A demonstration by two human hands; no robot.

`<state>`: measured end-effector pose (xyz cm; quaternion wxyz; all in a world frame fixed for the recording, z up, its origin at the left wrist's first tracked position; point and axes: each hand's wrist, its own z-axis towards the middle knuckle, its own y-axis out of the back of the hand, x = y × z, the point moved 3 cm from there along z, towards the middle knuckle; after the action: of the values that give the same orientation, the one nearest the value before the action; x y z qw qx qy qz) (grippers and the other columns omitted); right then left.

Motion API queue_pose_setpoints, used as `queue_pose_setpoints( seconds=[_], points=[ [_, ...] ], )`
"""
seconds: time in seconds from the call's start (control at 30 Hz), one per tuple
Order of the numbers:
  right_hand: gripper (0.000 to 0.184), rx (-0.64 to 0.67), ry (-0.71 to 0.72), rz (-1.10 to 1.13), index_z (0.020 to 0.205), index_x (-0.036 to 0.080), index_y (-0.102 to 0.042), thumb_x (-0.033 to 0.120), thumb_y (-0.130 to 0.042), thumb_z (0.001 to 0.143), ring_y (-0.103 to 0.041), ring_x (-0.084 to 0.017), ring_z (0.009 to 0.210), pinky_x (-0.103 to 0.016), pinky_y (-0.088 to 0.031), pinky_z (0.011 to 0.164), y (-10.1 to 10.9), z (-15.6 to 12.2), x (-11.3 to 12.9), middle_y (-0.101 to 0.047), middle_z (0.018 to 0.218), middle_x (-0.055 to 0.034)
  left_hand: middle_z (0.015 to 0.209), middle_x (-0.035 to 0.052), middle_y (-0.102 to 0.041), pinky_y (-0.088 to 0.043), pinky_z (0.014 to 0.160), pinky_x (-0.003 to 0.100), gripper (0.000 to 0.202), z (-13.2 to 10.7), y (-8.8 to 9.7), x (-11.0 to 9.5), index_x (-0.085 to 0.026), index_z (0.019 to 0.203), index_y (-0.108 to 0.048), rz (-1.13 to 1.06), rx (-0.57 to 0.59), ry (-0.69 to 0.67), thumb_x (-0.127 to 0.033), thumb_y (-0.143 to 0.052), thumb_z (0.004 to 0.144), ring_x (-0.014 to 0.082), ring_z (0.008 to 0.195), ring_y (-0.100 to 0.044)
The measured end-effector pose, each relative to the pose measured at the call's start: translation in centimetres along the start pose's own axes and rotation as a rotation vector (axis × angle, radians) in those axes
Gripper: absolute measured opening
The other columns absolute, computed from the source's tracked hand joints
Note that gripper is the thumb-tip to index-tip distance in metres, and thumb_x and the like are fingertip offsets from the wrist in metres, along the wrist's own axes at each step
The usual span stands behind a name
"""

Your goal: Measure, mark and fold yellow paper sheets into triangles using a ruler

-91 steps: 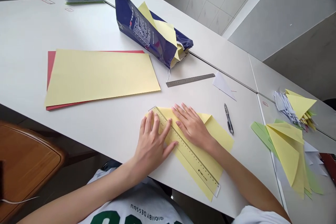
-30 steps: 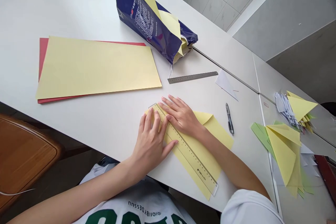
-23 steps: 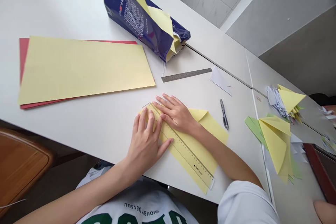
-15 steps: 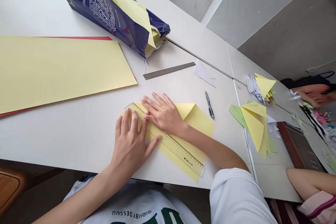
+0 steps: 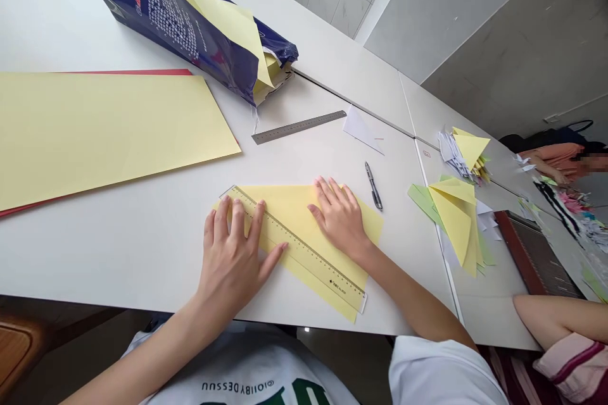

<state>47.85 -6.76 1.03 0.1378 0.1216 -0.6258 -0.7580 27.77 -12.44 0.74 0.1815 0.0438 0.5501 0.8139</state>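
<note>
A folded yellow sheet (image 5: pixel 292 210) lies flat on the worktop (image 5: pixel 118 253) at the near edge, with a transparent ruler (image 5: pixel 311 262) slanting across it from ten o'clock to four. The left hand (image 5: pixel 235 256) presses the ruler's ten-o'clock end, its fingers spread and gripping nothing. The right hand (image 5: pixel 342 218) rests on the sheet at the ruler's two o'clock, fingers loosely extended, likewise grasping nothing. Half a second ago the right hand lay across the ruler, beside the left fingers; now it sits clear of it, over the place where a raised flap showed—a shift that apparently leaves the left hand alone steadying the ruler while the right flattens the flap. Around the sheet: a steel ruler (image 5: pixel 299 128) at twelve o'clock, a pen (image 5: pixel 373 186) at two, folded papers (image 5: pixel 453 218) at three, a large yellow sheet (image 5: pixel 114 126) at ten and a blue bag (image 5: pixel 175 19) at eleven.
</note>
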Motion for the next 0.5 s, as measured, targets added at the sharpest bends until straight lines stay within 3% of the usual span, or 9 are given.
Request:
queue_pose_setpoints(
  seconds=[0.13, 0.3, 0.5],
  points=[
    [0.064, -0.01, -0.114, -0.033, 0.144, 0.008, -0.046, 0.05, -0.021, 0.103, -0.042, -0.033, 0.14, -0.055, -0.032, 0.115, -0.2, -0.8, -2.6, -0.045, 0.15, -0.0128, 0.128, 0.0303, -0.045, -0.039, 0.104, 0.062, 0.071, 0.0, 0.0, 0.1, -0.002, 0.138, -0.048, 0.022, -0.018, -0.012, -0.055, -0.047, 0.091, 0.0508, 0.132, -0.038],
    [0.06, -0.026, -0.198, 0.015, 0.147, 0.013, -0.043, 0.049, -0.023, 0.103, -0.039, -0.03, 0.142, -0.051, -0.035, 0.114, -0.8, -1.5, -4.1, -0.043, 0.152, -0.0111, 0.129, 0.0305, -0.045, -0.039, 0.104, 0.061, 0.071, -0.1, -0.2, 0.1, -0.002, 0.139, -0.047, 0.02, -0.024, -0.015, -0.055, -0.046, 0.092, 0.051, 0.132, -0.038],
    [0.072, -0.015, -0.285, 0.129, 0.154, 0.012, -0.026, 0.058, -0.024, 0.1, -0.026, -0.024, 0.149, -0.049, -0.023, 0.122, -1.5, -1.8, -4.6, -0.028, 0.159, -0.0126, 0.132, 0.0306, -0.042, -0.035, 0.108, 0.061, 0.073, -0.3, -0.3, 0.2, -0.003, 0.141, -0.045, -0.027, -0.023, 0.01, -0.058, -0.044, 0.092, 0.0489, 0.136, -0.034]
  ],
)
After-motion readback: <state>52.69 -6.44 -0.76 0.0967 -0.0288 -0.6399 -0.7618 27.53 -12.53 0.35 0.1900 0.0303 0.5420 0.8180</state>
